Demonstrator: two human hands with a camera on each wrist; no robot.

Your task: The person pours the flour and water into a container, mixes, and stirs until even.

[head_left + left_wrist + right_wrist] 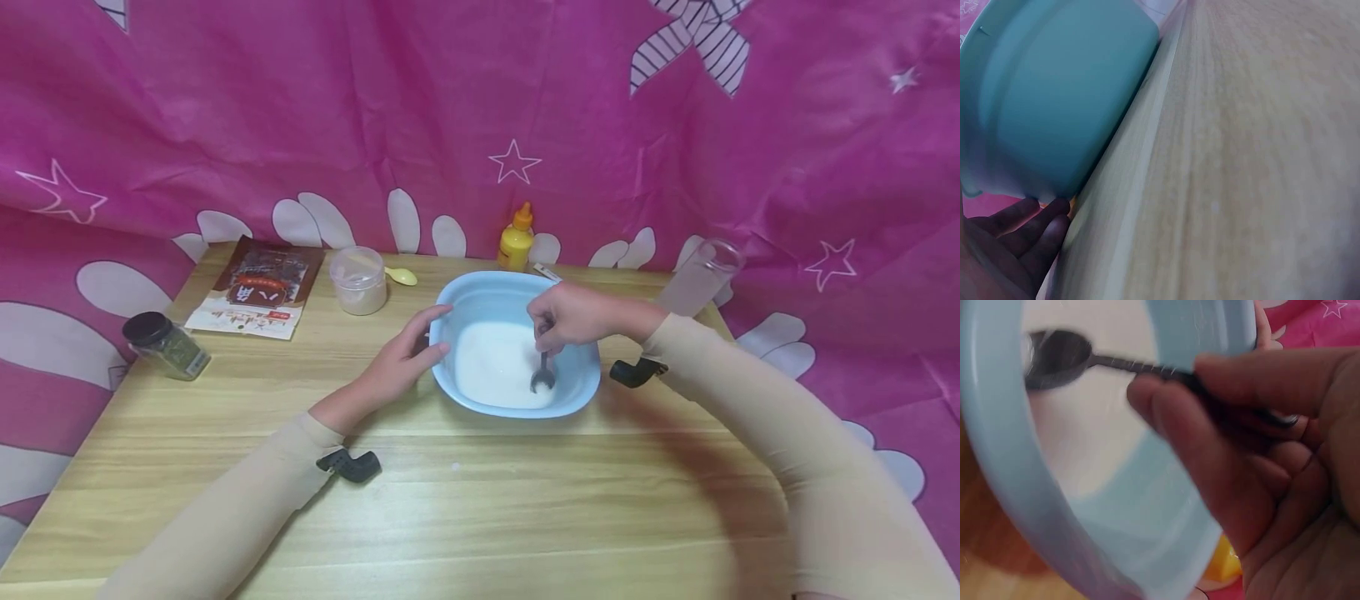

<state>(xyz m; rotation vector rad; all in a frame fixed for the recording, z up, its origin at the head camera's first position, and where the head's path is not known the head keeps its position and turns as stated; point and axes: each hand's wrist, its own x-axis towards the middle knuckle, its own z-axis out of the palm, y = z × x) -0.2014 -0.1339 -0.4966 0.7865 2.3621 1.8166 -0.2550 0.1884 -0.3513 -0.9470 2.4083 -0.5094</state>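
1. Surface: wooden table [480, 500]; pink star-print curtain [300, 108] hangs behind it.
2. Blue bowl [491, 292] sits mid-table and holds a white substance [495, 367].
3. Right hand [573, 315] pinches a dark spoon [542, 377] whose tip dips into the white.
4. Left hand [401, 362]: fingers straight, pressed against the bowl's side.
5. Only the right wrist view shows fingers [1210, 456] curled round the spoon handle.
6. Only the head view shows the yellow bottle [516, 239].

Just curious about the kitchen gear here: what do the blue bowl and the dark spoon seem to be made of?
The blue bowl looks like matte plastic: even pale colour, soft rounded rim. The spoon, held in the right hand, seems to be dark metal, judging by its glinting thin handle, though coated plastic is possible.
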